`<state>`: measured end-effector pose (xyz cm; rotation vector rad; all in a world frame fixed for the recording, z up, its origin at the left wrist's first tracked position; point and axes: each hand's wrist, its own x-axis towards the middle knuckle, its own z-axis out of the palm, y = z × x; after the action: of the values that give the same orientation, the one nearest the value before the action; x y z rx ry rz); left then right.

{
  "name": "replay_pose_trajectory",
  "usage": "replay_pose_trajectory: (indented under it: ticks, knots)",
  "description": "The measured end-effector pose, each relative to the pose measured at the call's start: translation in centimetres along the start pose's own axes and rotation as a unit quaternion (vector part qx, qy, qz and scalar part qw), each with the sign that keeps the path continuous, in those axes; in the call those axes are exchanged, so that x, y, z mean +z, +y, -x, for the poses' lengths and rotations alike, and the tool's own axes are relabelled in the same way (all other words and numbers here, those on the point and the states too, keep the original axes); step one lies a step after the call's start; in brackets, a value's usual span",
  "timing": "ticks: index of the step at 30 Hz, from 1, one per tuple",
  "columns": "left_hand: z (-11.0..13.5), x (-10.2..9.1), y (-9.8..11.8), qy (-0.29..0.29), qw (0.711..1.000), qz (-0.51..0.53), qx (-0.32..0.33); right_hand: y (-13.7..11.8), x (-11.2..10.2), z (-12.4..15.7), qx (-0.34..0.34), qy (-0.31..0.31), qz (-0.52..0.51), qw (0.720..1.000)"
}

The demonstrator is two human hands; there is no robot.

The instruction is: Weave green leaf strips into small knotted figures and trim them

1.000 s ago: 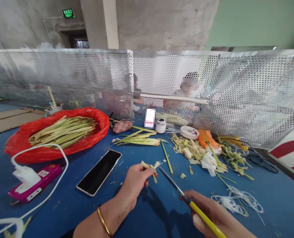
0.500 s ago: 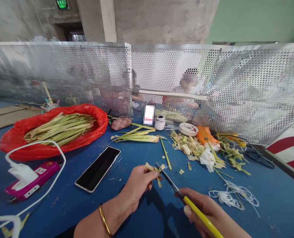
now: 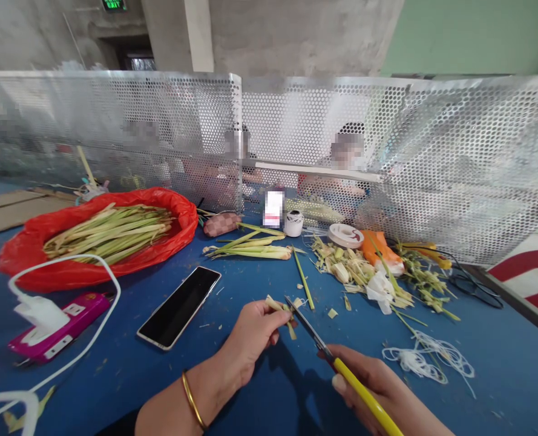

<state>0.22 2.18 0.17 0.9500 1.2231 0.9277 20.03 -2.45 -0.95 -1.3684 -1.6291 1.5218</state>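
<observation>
Near the middle of the blue table, my left hand (image 3: 255,333) pinches a small pale piece of plant leaf (image 3: 275,304) between thumb and fingers. My right hand (image 3: 373,381) is wrapped round the yellow handle of a pair of scissors (image 3: 316,339). The blade tips reach up to the leaf piece, just right of my left fingertips; whether they touch it I cannot tell. A green stalk (image 3: 303,278) lies just beyond the blades. Further back is a small bunch of pale green stalks (image 3: 259,250).
A red plastic bag (image 3: 160,257) of stalks, a phone (image 3: 180,309) and a magenta power strip (image 3: 64,330) are on the left. To the right lie leaf scraps (image 3: 339,263), a tape roll (image 3: 345,236) and white string (image 3: 432,357). A perforated metal screen (image 3: 296,121) stands behind, people beyond it.
The view has shifted very slightly. Both hands, the leaf piece and the scissors stay almost where they were, with the scissors' handle a touch further left.
</observation>
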Motion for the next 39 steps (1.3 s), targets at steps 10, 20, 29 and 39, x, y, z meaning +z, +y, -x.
replay_pose_trajectory:
  ticks: [10,20,29,39]
  knots:
    - [-0.3,-0.2,-0.1,0.002,1.000,0.003,0.003,1.1,0.3,-0.5,-0.051,0.010,0.043,0.998]
    - [-0.3,-0.7,-0.1,-0.054,0.990,0.133,-0.013,1.5,-0.6,0.4,-0.049,0.109,-0.037,0.992]
    - [-0.1,-0.7,-0.1,-0.035,0.985,0.170,0.006,-0.7,-2.4,1.1,-0.187,0.148,0.296,0.925]
    - [-0.5,-0.7,-0.3,-0.014,0.981,0.195,0.014,0.3,-2.6,0.8,-0.292,0.124,0.444,0.838]
